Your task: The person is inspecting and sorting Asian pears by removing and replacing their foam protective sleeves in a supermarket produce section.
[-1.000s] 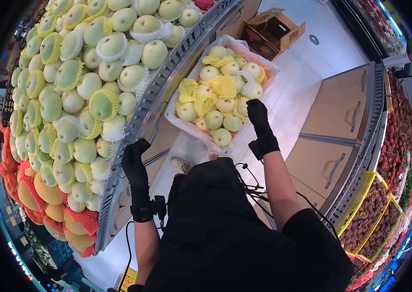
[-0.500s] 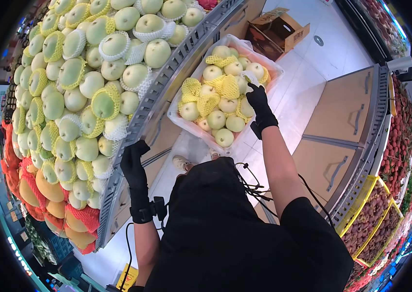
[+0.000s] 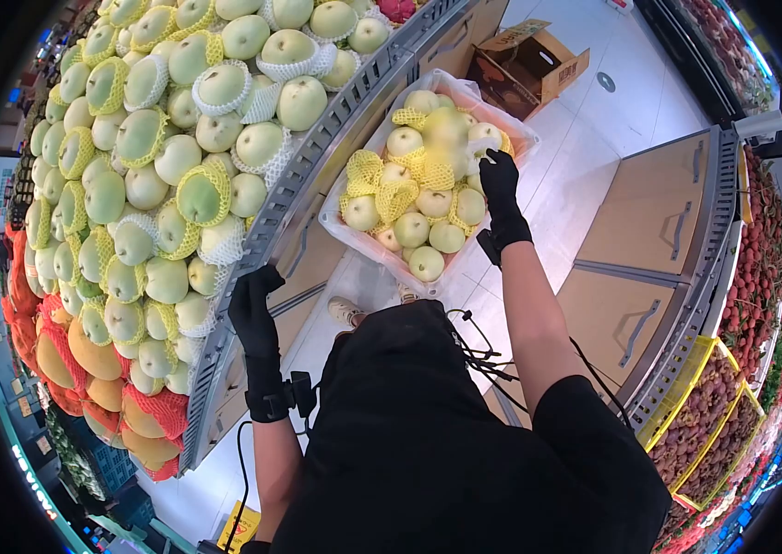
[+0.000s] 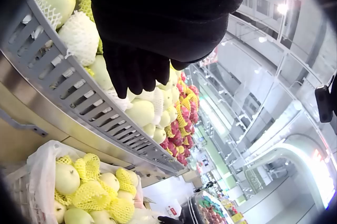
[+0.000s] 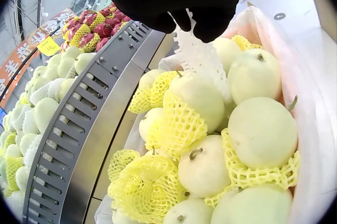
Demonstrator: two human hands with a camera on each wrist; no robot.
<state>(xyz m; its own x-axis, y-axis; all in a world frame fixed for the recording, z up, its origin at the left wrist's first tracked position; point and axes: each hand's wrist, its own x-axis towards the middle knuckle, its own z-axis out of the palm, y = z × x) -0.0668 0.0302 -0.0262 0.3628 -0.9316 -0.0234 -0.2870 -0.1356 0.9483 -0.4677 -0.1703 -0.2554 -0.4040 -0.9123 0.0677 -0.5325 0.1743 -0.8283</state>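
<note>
Low in front of me stands a plastic-lined crate [image 3: 354, 240] full of pale green melons [image 5: 202, 166], several with yellow foam nets [image 5: 145, 187]. My right hand [image 3: 502, 185], in a black glove, is over the crate's far right part. Its fingers pinch a white foam net [image 5: 200, 55], which hangs down among the melons in the right wrist view. My left hand [image 3: 254, 300], also gloved, rests by the grey rail of the display with loosely bent fingers and nothing in them. In the left wrist view its fingers [image 4: 134, 74] hang down before the melons on display.
A slatted grey rail [image 5: 63, 145] edges the melon display [image 3: 160, 175] on the left. Behind the crate an open cardboard box [image 3: 529, 69] sits on the floor. Cabinets [image 3: 645, 203] and a reddish fruit display [image 3: 749, 268] line the right side. Cables [image 3: 483, 355] hang by my waist.
My right hand has moved forward from the crate's right edge and now grips the white foam net, which lay among the melons before. My left hand has stayed by the rail.
</note>
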